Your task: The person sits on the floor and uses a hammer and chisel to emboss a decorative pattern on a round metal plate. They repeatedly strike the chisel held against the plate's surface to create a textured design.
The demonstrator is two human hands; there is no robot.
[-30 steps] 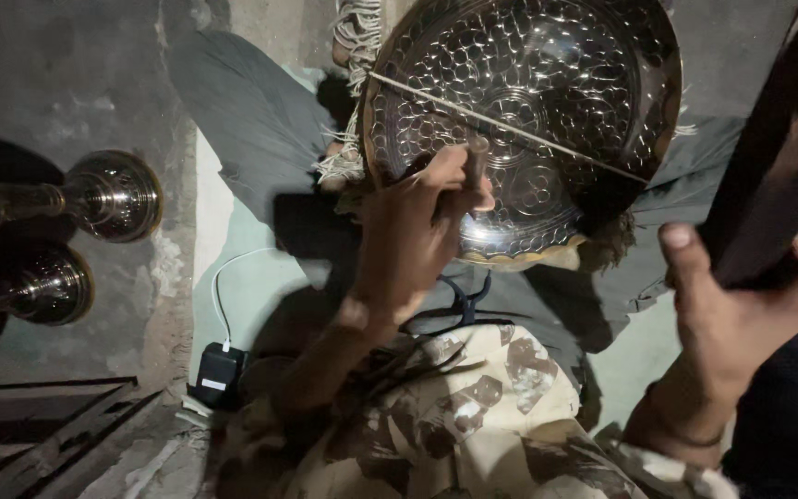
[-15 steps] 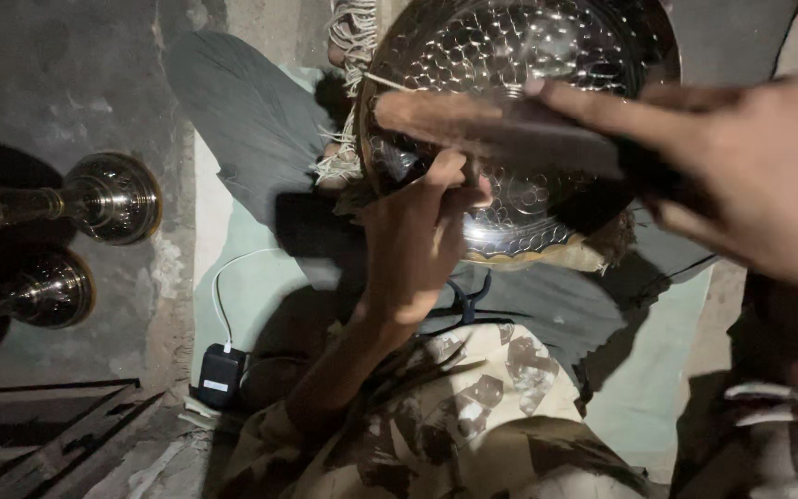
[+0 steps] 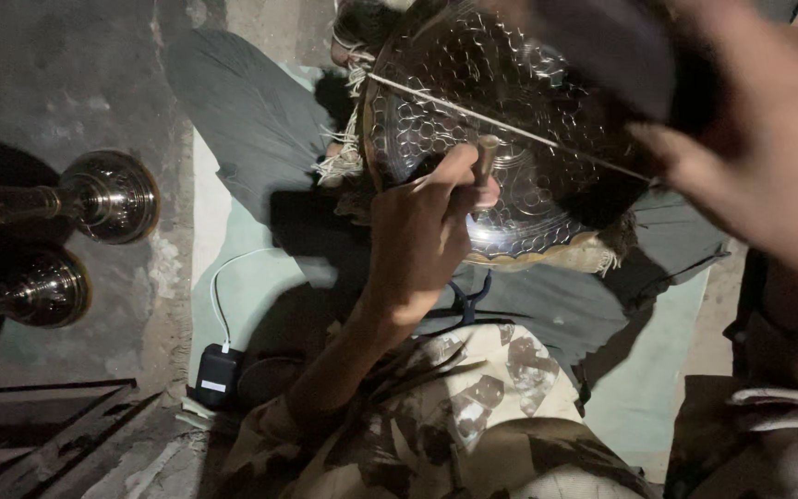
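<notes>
A round, shiny metal dish (image 3: 427,92) with a hammered pattern rests tilted on my lap over dark cloth. A thin string (image 3: 436,100) runs across its face. My left hand (image 3: 422,236) grips a short metal punch (image 3: 485,162) whose tip stands against the dish's lower middle. My right hand (image 3: 768,148) is raised close to the camera at the upper right, blurred, closed around a dark blocky tool (image 3: 602,46) that hides part of the dish's upper rim.
Two brass stemmed pieces (image 3: 108,194) (image 3: 34,286) lie on the concrete floor at the left. A black adapter (image 3: 217,374) with a white cable sits on the green mat (image 3: 251,286). Dark wooden slats (image 3: 48,434) fill the lower left corner.
My right hand has swung the dark tool from the right edge across the dish and up toward the camera. The left hand and punch stay on the dish.
</notes>
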